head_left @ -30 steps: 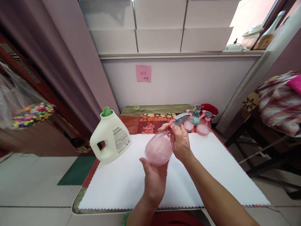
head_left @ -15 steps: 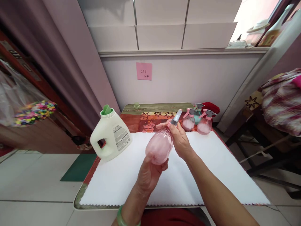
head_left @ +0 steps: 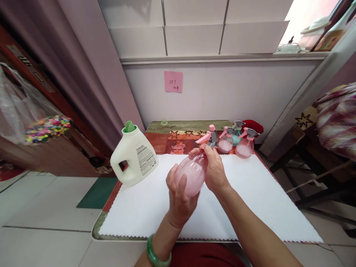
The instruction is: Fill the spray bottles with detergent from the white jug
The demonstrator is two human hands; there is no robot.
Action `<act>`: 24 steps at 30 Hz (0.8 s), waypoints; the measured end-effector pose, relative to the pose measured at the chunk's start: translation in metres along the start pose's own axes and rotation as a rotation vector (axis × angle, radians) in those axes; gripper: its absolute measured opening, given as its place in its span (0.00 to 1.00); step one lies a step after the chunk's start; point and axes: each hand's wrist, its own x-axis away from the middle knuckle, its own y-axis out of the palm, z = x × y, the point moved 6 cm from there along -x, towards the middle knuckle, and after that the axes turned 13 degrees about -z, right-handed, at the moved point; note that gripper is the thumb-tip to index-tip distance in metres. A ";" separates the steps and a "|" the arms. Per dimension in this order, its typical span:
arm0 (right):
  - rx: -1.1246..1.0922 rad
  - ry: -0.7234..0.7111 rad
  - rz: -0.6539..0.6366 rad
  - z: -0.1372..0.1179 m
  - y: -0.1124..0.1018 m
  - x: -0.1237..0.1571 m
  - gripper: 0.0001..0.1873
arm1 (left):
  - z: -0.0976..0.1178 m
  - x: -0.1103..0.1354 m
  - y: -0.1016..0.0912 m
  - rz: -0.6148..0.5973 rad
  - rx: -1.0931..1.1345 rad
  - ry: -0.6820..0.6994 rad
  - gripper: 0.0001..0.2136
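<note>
A pink see-through spray bottle (head_left: 192, 175) is held above the white cloth (head_left: 250, 200), tilted with its pink and grey trigger head (head_left: 209, 137) pointing away from me. My left hand (head_left: 179, 198) wraps round the bottle's round body from below. My right hand (head_left: 213, 168) grips the neck just under the trigger head. A green bangle (head_left: 155, 256) sits on my left wrist.
A white detergent jug with a green cap (head_left: 133, 155) stands at the cloth's far left corner. Three more small spray bottles (head_left: 236, 142) stand at the table's back right. A pink note (head_left: 173, 81) is stuck on the wall. A chair with plaid cloth (head_left: 333, 122) is at the right.
The trigger head has turned round on the bottle, its pink lever now showing on top. My left hand has slid up from under the bottle to wrap its side.
</note>
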 end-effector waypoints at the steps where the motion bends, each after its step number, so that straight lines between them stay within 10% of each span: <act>1: -0.017 -0.024 -0.002 -0.001 0.000 0.000 0.14 | 0.004 -0.002 0.000 -0.011 0.103 -0.029 0.41; 6: 0.006 -0.145 -0.109 -0.008 -0.003 -0.003 0.14 | -0.009 -0.010 0.011 0.089 0.975 -0.710 0.36; 11: 0.126 -0.170 -0.180 -0.007 -0.005 -0.004 0.15 | -0.004 -0.004 0.041 -0.375 1.691 -1.285 0.39; 16: 0.232 -0.115 -0.295 -0.013 0.004 -0.005 0.16 | -0.022 -0.003 0.027 -0.195 1.476 -1.069 0.31; 24: 0.308 -0.051 -0.051 -0.002 0.009 -0.003 0.18 | -0.018 -0.013 -0.005 0.144 0.465 -0.592 0.41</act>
